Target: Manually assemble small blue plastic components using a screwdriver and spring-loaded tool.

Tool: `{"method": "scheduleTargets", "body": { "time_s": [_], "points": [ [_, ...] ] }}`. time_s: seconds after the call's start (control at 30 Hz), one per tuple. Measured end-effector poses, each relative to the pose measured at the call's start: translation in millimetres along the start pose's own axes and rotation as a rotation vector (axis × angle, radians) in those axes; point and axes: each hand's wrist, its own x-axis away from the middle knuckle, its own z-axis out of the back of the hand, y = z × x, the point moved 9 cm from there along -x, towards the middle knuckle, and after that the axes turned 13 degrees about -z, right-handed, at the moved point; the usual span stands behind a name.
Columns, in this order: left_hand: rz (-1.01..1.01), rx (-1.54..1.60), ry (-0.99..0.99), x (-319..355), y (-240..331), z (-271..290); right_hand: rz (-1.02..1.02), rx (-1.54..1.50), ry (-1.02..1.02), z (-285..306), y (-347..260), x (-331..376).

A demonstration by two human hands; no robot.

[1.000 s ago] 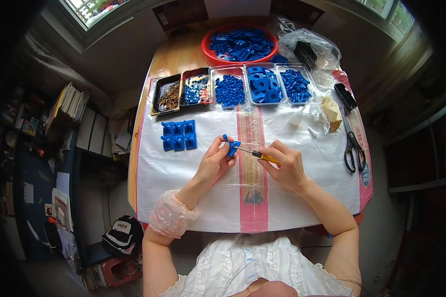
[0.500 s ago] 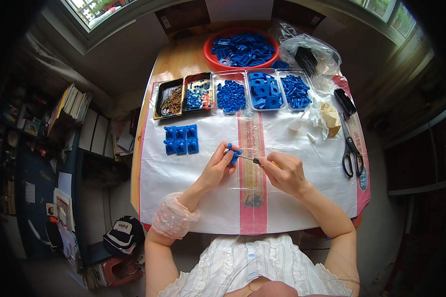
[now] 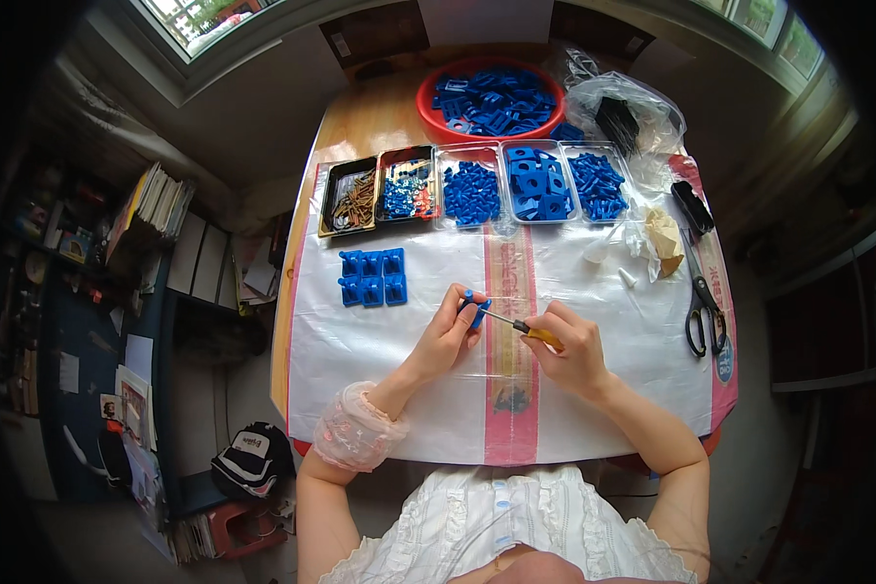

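Observation:
Between the fingers of my left hand (image 3: pixel 446 334) is a small blue plastic part (image 3: pixel 476 307) with a knob standing up from it. My right hand (image 3: pixel 570 347) is closed around a screwdriver (image 3: pixel 539 334) with a yellow and black handle. Its metal shaft points left, and the tip meets the blue part; the exact contact is too small to make out. To the left of my hands, a block of several assembled blue pieces (image 3: pixel 372 277) lies in two rows on the white sheet (image 3: pixel 399 341).
Along the back stand a tray of brass-coloured screws (image 3: pixel 353 201), a tray of small mixed pieces (image 3: pixel 407 190) and clear trays of blue parts (image 3: pixel 472 193). Behind them is a red basin (image 3: pixel 428 117) heaped with blue parts. Black scissors (image 3: pixel 701 302) lie at the right, near crumpled brown paper (image 3: pixel 663 241).
The whole view has shifted slightly, moving the scene to the right. More of the screwdriver's yellow handle shows now, as my right hand's grip has changed. The blue part has turned in my left fingers.

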Motion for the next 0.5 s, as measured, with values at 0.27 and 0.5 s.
{"method": "scheduleTargets", "body": {
  "time_s": [0.27, 0.5],
  "points": [
    [-0.046, 0.006, 0.068, -5, 5, 1, -0.375, -0.286, -0.209, -15, 44, -8],
    [-0.068, -0.193, 0.088, -7, 9, 12, -0.089, 0.267, 0.082, 25, 24, -25]
  ]
}}
